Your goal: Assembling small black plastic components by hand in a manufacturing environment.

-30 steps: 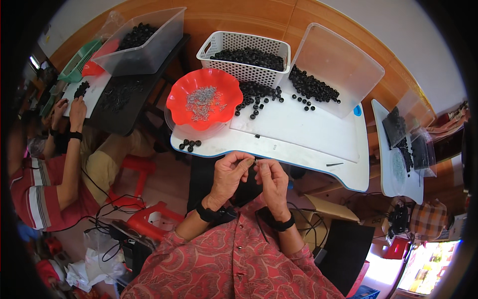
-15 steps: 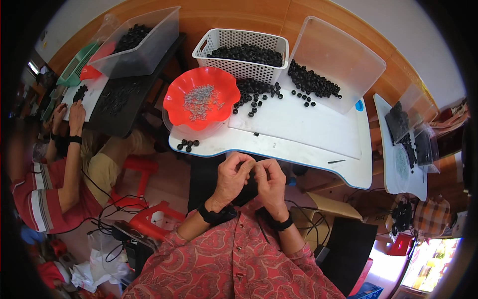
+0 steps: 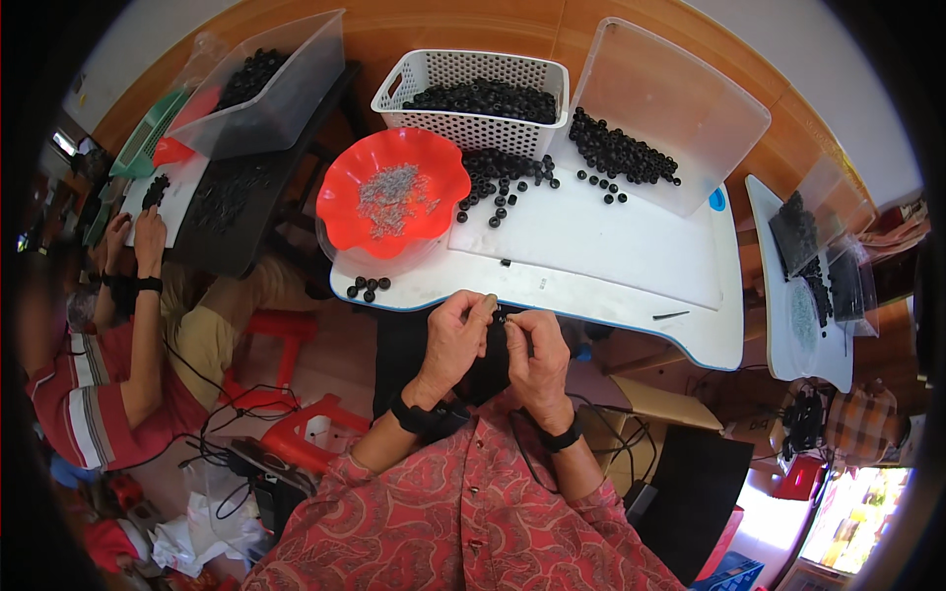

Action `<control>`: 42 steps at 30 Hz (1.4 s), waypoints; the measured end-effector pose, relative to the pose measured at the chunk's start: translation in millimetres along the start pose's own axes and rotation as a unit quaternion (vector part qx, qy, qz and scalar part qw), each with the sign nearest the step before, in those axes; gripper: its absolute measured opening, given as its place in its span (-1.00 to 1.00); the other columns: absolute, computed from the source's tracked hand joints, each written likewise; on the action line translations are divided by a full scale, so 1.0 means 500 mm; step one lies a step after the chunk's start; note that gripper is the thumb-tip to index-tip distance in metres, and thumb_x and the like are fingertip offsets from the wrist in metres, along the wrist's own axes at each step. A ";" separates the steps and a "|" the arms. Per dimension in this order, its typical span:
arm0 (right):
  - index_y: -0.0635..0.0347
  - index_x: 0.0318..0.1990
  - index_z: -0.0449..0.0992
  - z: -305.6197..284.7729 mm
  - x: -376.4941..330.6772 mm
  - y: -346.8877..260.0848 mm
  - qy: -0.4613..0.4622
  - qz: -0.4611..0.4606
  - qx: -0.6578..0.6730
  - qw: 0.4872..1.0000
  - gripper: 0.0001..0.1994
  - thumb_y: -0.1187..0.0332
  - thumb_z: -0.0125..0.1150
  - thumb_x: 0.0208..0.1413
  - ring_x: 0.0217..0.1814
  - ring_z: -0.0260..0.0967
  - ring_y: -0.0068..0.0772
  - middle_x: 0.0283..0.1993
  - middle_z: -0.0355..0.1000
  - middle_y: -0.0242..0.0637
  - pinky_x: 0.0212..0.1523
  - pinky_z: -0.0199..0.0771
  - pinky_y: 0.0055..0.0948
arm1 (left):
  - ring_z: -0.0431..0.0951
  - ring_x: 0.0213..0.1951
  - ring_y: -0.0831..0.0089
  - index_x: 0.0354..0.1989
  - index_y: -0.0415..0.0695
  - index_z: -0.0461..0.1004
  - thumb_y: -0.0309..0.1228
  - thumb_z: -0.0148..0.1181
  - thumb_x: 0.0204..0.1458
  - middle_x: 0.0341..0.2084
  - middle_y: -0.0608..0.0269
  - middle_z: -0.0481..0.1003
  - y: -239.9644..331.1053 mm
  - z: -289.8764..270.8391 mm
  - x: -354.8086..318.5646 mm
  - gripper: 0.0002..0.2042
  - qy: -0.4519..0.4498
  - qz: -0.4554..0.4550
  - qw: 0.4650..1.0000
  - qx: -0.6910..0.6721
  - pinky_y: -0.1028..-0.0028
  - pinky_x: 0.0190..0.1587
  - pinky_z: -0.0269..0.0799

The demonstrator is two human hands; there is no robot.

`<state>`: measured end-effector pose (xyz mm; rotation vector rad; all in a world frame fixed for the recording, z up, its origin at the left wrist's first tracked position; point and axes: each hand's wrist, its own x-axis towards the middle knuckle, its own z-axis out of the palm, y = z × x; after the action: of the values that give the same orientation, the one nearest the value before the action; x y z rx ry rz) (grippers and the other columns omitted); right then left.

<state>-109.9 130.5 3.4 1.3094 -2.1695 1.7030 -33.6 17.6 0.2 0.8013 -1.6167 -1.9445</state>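
Just off the table's front edge, my left hand point(image 3: 454, 341) pinches with thumb and fingers; what it holds, if anything, is too small to make out. Close on its right, my right hand point(image 3: 538, 361) is closed at the fingertips on a small black part point(image 3: 500, 316), which shows in the gap between the hands. Ahead lies the white table point(image 3: 601, 309) with a white board point(image 3: 611, 251) on it. A red wavy-rimmed bowl point(image 3: 340, 182) of tiny clear-grey pieces stands to the left. Several round black parts point(image 3: 369, 284) lie before it.
A white perforated basket point(image 3: 473, 128) of black parts stands at the back. Beside it a clear bin point(image 3: 680, 108) lies tipped, black parts point(image 3: 621, 153) spilling out. A thin dark stick point(image 3: 671, 315) rests near the front right. Another person point(image 3: 118, 369) works at the left.
My hands have parted slightly. The left one has risen a little, and the small black part now shows between them.
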 end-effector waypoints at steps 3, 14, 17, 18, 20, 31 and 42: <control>0.29 -0.26 0.46 -0.002 -0.004 0.015 0.005 0.044 0.009 0.999 -0.90 0.61 0.19 0.07 -0.35 0.41 -0.14 -0.35 0.40 -0.13 -0.33 0.41 -0.32 | 0.40 -0.62 0.49 -0.39 -0.24 0.47 -0.36 0.23 0.15 -0.60 0.26 0.44 -0.024 -0.010 0.038 -0.81 0.046 0.109 0.982 0.150 0.49 -0.57 0.31; 0.29 -0.27 0.48 0.002 -0.011 0.056 0.012 0.096 -0.003 0.995 -0.91 0.59 0.22 0.06 -0.41 0.41 -0.20 -0.38 0.40 -0.14 -0.38 0.40 -0.34 | 0.51 -0.44 0.00 -0.43 -0.19 0.52 -0.35 0.27 0.06 -0.45 0.04 0.41 -0.042 -0.017 0.101 -0.84 0.077 0.223 0.849 0.473 0.14 -0.38 0.43; 0.29 -0.27 0.48 0.004 -0.010 0.059 0.013 0.103 0.006 0.995 -0.91 0.59 0.22 0.06 -0.43 0.41 -0.21 -0.39 0.40 -0.14 -0.39 0.40 -0.34 | 0.51 -0.43 0.00 -0.40 -0.17 0.54 -0.35 0.26 0.06 -0.45 0.02 0.42 -0.042 -0.028 0.105 -0.86 0.066 0.213 0.862 0.456 0.13 -0.36 0.43; 0.29 -0.27 0.48 0.006 -0.010 0.061 0.012 0.105 0.007 0.994 -0.91 0.59 0.22 0.06 -0.43 0.41 -0.21 -0.39 0.40 -0.14 -0.39 0.40 -0.34 | 0.51 -0.42 -0.01 -0.39 -0.16 0.55 -0.36 0.26 0.06 -0.45 0.02 0.42 -0.042 -0.031 0.106 -0.87 0.066 0.214 0.869 0.441 0.12 -0.34 0.43; 0.29 -0.27 0.49 0.008 -0.012 0.067 0.012 0.109 0.010 0.994 -0.91 0.59 0.23 0.06 -0.43 0.41 -0.21 -0.39 0.41 -0.14 -0.40 0.40 -0.35 | 0.51 -0.41 -0.02 -0.38 -0.16 0.55 -0.37 0.25 0.06 -0.45 0.01 0.43 -0.042 -0.038 0.106 -0.88 0.066 0.212 0.877 0.426 0.12 -0.33 0.43; 0.30 -0.28 0.50 0.011 -0.012 0.068 0.003 0.119 0.014 0.993 -0.92 0.59 0.24 0.06 -0.42 0.42 -0.25 -0.39 0.42 -0.15 -0.40 0.40 -0.38 | 0.55 -0.35 0.38 -0.11 -0.29 0.54 -0.49 0.07 0.21 -0.34 0.13 0.49 -0.025 -0.057 0.093 -0.81 0.060 0.083 0.956 0.276 0.38 -0.28 0.50; 0.29 -0.25 0.54 -0.001 0.010 0.024 0.020 0.110 0.041 0.993 -0.91 0.57 0.26 0.07 -0.37 0.43 -0.35 -0.34 0.45 -0.21 -0.35 0.41 -0.45 | 0.60 -0.11 0.27 0.15 -0.36 0.36 -0.55 0.03 0.24 -0.03 -0.09 0.49 0.001 -0.055 0.043 -0.68 -0.130 -0.089 0.938 -0.308 0.30 0.01 0.59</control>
<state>-121.2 128.4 -3.0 1.0757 -2.3173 1.8983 -29.5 -16.6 -5.5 0.4534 -0.9666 -2.5729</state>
